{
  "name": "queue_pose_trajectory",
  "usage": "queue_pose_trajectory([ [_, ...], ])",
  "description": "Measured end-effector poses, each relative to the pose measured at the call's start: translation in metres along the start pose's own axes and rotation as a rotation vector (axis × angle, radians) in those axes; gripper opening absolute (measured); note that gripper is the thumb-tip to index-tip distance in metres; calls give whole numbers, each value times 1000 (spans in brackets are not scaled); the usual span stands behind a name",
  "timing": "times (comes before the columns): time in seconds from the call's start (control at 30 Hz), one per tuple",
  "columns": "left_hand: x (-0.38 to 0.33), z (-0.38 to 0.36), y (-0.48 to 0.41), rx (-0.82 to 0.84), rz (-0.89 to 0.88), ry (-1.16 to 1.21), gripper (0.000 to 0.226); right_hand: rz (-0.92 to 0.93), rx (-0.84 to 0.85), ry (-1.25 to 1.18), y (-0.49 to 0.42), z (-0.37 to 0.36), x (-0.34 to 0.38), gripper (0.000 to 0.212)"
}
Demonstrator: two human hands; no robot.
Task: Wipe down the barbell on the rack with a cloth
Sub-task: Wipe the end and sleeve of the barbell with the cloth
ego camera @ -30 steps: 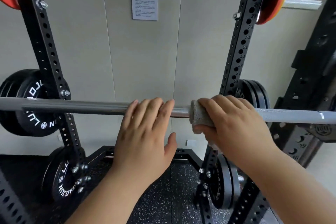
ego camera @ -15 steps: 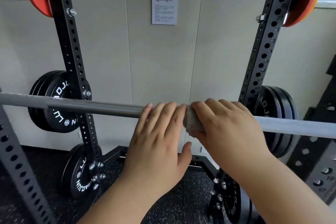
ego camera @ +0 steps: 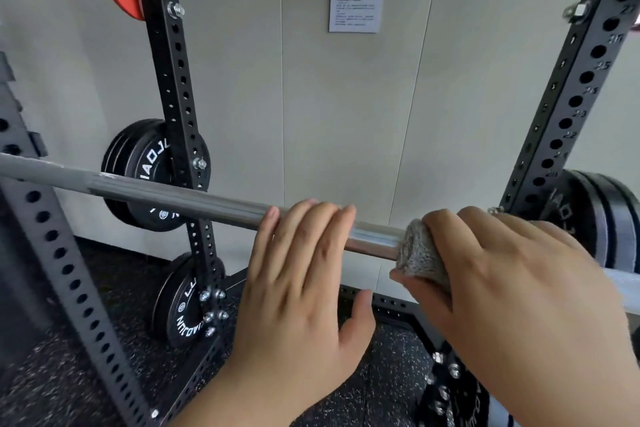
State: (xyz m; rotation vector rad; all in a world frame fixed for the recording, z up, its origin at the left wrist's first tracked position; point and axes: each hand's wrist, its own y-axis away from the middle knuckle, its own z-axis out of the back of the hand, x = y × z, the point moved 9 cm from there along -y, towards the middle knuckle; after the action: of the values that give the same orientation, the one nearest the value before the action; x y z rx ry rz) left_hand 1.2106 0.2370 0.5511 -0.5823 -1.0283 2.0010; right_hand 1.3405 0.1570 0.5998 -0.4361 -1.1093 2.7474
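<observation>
Since only the head view is given, the relation is read from it alone. The barbell (ego camera: 173, 194) lies across the rack upright (ego camera: 173, 80), its long axis running from the left edge down toward the right edge. The cloth (ego camera: 419, 253) is wrapped round the shaft and gripped by the right hand (ego camera: 512, 288), fingers curled over it and thumb beneath. The left hand (ego camera: 304, 274) is laid on the bar just to its left, fingers nearly straight and thumb held clear below, so nothing is grasped by it. A short bare stretch of shaft separates the two. The longer visible run of bar lies leftward, past the left hand, so a stroke that way is judged to be blocked by it. Both bar ends are cut off, the supports cannot be made out, and the shaft under the right hand is hidden.
</observation>
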Motion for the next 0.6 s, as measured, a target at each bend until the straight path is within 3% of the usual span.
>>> queue_pose_trajectory([
  [0.33,16,15,0,25,-164,29,65,7,87,30,-4,0,-2,47],
  [0.4,24,21,0,-8,-156,62,61,-19,107,35,-11,-2,6,50],
  [0.53,60,37,-1,-38,-93,68,58,-71,315,-32,-38,-6,42,53],
  [0.6,82,45,-4,-39,-58,61,58,-66,312,-74,-56,-12,67,52],
])
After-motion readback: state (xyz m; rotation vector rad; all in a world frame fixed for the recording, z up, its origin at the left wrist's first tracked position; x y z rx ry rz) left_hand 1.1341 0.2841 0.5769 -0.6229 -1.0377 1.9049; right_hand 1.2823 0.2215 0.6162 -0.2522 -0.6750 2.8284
